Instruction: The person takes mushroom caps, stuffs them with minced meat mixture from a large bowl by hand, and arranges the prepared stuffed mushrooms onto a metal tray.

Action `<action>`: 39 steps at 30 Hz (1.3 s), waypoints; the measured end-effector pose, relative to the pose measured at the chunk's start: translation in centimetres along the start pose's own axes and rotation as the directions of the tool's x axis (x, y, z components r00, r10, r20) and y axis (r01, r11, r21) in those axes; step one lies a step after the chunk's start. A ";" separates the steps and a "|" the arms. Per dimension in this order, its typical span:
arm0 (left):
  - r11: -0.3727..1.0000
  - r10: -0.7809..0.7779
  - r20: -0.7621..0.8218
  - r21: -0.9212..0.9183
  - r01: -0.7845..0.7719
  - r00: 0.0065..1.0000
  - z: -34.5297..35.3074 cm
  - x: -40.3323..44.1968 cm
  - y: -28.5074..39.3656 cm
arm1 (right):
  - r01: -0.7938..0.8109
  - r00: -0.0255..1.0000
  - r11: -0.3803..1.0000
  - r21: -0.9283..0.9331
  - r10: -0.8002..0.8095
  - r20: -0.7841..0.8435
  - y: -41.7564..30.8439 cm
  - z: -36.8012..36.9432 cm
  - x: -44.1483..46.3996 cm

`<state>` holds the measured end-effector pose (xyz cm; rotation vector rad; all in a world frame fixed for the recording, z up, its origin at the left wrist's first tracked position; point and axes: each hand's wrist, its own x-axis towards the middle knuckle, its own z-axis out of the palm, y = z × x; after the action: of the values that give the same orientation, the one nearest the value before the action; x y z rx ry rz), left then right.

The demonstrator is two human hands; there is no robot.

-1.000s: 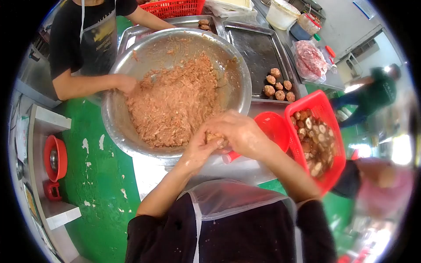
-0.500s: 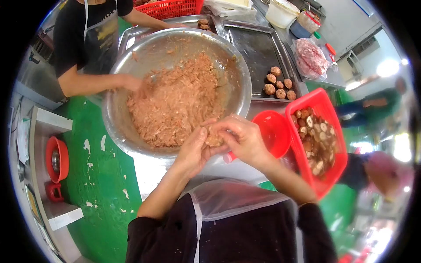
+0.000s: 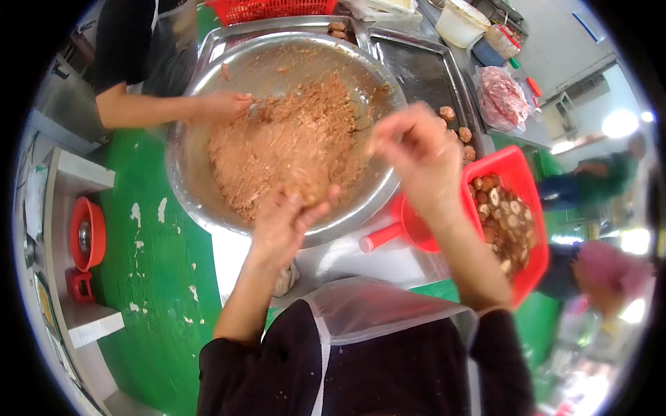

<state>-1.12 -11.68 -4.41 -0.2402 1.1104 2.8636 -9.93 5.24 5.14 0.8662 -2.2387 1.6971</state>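
Lump: one soft pinkish-brown lump of minced mixture (image 3: 305, 182), held above the bowl's near part; motion blur hid its outline, so I could log no long axis.
Left hand: the wearer's bare left hand (image 3: 279, 220), palm up, fingers cupped about the lump, thumb along its near side.
Right hand: the wearer's bare right hand (image 3: 420, 149), raised at the bowl's right rim, apart from the lump; fingers bent and blurred, and from my remote seat I could not tell whether they pinched anything.
Key relation: the lump lay left of the right fingers and nearer the wearer; the left hand was the nearer, already touching it.
Bowl: wide round shiny steel bowl (image 3: 243, 66), holding loose pinkish-brown mince (image 3: 284, 132).
Other hand: a co-worker's bare hand (image 3: 229, 106), above the mince at the bowl's left.
Tray: dark rectangular metal tray (image 3: 416, 66), with round brown meatballs (image 3: 465, 134) partly behind the right hand.
Dipper: red plastic dipper (image 3: 381, 238), beside the bowl, partly hidden by the right forearm.
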 end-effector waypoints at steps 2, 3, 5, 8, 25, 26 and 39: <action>0.993 0.094 -0.082 0.083 -0.087 0.992 -1.5 -0.4 2.1 | -0.155 0.987 0.914 0.375 0.127 0.100 0.2 -0.2 2.5; 0.984 0.142 -0.118 0.125 -0.127 0.983 -2.2 -0.6 2.9 | -0.217 0.974 0.818 0.532 0.147 0.171 1.0 -0.1 3.7; 0.983 0.177 -0.151 0.069 -0.168 0.973 -3.2 -1.3 3.9 | -0.483 0.810 0.833 0.271 0.306 0.501 7.3 2.8 3.5; 0.975 0.186 -0.145 -0.095 -0.201 0.972 -4.1 -2.1 4.8 | 0.340 0.643 0.495 -0.800 0.498 0.582 16.2 4.6 0.0; 0.951 0.045 0.001 -0.307 -0.042 0.999 -4.6 -0.9 1.9 | 0.714 0.576 0.488 -0.502 0.000 0.818 21.3 10.6 -2.0; 0.960 0.038 -0.004 -0.277 -0.037 0.999 -4.4 -1.0 1.8 | 0.604 0.663 0.546 -0.581 0.060 0.747 21.6 10.5 -2.0; 0.941 -0.085 0.134 -0.314 0.124 0.987 -3.0 0.8 -0.5 | -0.554 0.780 0.792 0.255 0.388 0.491 5.6 5.9 -2.0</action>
<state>-1.46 -13.39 -7.07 -0.1362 0.5863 2.9038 -10.35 1.33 -2.28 0.8370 -2.6172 2.4653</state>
